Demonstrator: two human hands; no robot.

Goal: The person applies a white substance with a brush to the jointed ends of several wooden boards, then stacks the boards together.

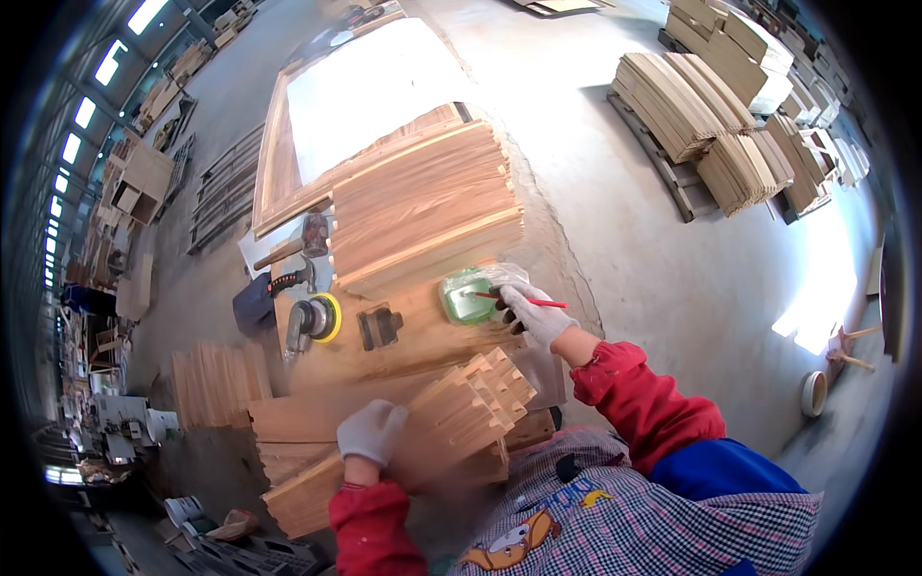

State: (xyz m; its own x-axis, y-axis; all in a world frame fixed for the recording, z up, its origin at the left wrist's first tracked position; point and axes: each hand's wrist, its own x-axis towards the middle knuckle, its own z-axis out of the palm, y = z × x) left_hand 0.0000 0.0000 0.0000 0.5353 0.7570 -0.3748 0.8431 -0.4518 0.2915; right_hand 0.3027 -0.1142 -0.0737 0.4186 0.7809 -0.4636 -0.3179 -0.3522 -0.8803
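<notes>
The right hand (534,313) grips 1 red stick (549,304) at a green tub (465,305); the left hand (371,432), grip unclear, overlaps boards (459,407).

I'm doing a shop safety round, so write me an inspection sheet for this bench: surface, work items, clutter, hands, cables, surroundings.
Surface: wooden worktop, partly covered.
Work items: notched boards piled near the person; green container beyond them.
Clutter: yellow-rimmed sander, dark block and navy bag, left of the container.
Hands: gloved left hand on the notched boards, grip unclear; gloved right hand holds a thin red tool, its tip at the container, contact unclear.
Cables: nothing seen.
Surroundings: panel stack beyond the container; board stacks on a pallet to the right.
</notes>
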